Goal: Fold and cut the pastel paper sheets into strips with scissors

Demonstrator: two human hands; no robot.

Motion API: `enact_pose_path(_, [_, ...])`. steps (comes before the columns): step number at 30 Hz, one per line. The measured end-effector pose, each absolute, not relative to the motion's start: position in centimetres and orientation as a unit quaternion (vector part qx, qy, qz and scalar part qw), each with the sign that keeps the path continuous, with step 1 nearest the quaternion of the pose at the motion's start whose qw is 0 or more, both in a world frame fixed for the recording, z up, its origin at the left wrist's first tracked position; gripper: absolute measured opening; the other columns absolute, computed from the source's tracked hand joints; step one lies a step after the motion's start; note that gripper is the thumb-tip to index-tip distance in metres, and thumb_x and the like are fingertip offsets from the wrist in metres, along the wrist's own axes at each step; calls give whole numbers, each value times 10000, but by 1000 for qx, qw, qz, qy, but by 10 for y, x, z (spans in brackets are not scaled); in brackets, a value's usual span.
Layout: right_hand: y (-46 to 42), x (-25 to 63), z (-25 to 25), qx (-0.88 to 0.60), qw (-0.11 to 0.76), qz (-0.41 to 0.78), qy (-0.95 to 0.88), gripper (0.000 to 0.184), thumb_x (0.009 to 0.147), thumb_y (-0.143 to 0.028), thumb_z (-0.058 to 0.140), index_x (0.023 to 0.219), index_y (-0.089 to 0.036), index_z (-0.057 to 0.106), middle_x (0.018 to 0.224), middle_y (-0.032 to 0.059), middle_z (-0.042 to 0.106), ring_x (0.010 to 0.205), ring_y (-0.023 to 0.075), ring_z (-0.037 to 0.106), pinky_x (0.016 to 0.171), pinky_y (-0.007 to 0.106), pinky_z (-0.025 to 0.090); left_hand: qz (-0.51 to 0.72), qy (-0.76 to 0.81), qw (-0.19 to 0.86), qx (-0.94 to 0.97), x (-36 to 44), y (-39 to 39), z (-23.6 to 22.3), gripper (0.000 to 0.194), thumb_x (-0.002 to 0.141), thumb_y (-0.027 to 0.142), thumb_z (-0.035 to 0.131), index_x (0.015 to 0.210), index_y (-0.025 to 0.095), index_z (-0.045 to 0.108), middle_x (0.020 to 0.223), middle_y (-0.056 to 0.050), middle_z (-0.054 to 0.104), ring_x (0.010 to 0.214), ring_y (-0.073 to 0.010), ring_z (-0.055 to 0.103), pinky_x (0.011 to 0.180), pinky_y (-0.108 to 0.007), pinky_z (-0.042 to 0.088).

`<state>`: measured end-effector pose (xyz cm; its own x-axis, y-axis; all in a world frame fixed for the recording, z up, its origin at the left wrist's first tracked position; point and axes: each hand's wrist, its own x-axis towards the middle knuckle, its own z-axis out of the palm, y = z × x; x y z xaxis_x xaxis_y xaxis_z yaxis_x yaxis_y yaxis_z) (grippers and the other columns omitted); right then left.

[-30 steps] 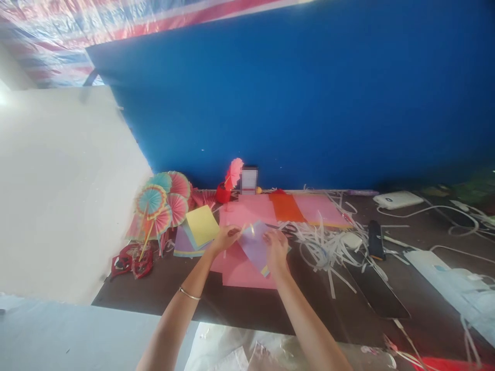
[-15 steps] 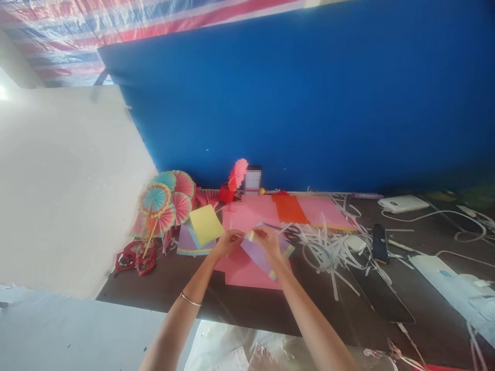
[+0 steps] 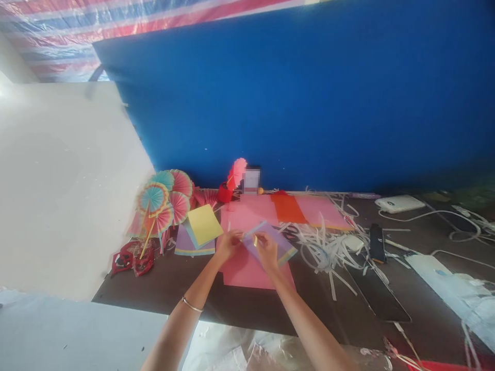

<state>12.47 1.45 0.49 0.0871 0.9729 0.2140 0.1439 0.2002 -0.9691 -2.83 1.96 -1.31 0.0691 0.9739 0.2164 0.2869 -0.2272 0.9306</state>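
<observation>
My left hand (image 3: 231,244) is closed, its fingertips pinched at the left corner of a purple sheet of paper (image 3: 275,240) with a yellow and light-blue edge. Between the thumb and fingers of my right hand (image 3: 267,250) is a small pale yellow strip (image 3: 255,240), held just above that sheet. Beneath both hands lies a large pink sheet (image 3: 247,275). To the left, a yellow paper square (image 3: 204,225) rests on light-blue and purple sheets (image 3: 185,242). My fingers hide part of the purple sheet's left side.
Folded paper fans (image 3: 153,198) and a red bundle (image 3: 133,257) stand at the left. A tangle of white strips (image 3: 328,247), a black phone (image 3: 381,293), a white power bank (image 3: 400,203) and cables fill the right. A blue panel (image 3: 270,103) rises behind the table.
My hands have moved slightly apart. The right hand has come down and the purple sheet has turned and shows more fully. The pale yellow strip is still in my right fingers.
</observation>
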Motion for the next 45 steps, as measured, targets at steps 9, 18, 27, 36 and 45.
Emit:
enact_pose_path(9, [8, 125, -3, -505, 544, 351, -570, 140, 757, -368, 544, 760, -238, 595, 768, 46, 626, 749, 230, 581, 753, 449, 484, 437, 514, 344, 653, -27, 19, -8, 360, 708, 120, 589, 1059, 170, 527, 967, -72, 663, 873, -175, 637, 728, -293, 519])
enact_pose_path(18, [6, 135, 2, -514, 530, 384, -555, 181, 751, -411, 558, 807, -241, 584, 807, 59, 631, 779, 238, 589, 751, 435, 492, 333, 505, 225, 764, -41, 1, -5, 451, 667, -21, 396, 1012, 171, 615, 1099, -74, 630, 1071, -226, 549, 970, -424, 394])
enact_pose_path(27, [31, 160, 1, -515, 509, 399, -562, 317, 652, -476, 637, 741, -172, 616, 717, 47, 634, 696, 209, 595, 679, 362, 480, 189, 480, 57, 855, -9, -38, -16, 403, 756, 85, 386, 1125, 22, 535, 1195, -209, 539, 1170, -272, 462, 1012, -442, 349])
enact_pose_path(36, [41, 176, -12, -516, 513, 403, -556, 330, 630, -489, 658, 680, -168, 602, 652, 25, 609, 625, 168, 563, 619, 317, 464, 112, 394, -27, 912, -14, -38, -17, 420, 811, 176, 375, 1177, 16, 505, 1269, -187, 496, 1211, -244, 428, 1041, -374, 287])
enact_pose_path(45, [38, 181, -8, -546, 505, 364, -561, 280, 652, -446, 642, 727, -176, 628, 732, 51, 635, 692, 193, 579, 654, 342, 485, 130, 376, 10, 918, -23, -37, -8, 440, 855, 230, 339, 1271, 105, 411, 1281, -139, 502, 1243, -238, 395, 1034, -416, 281])
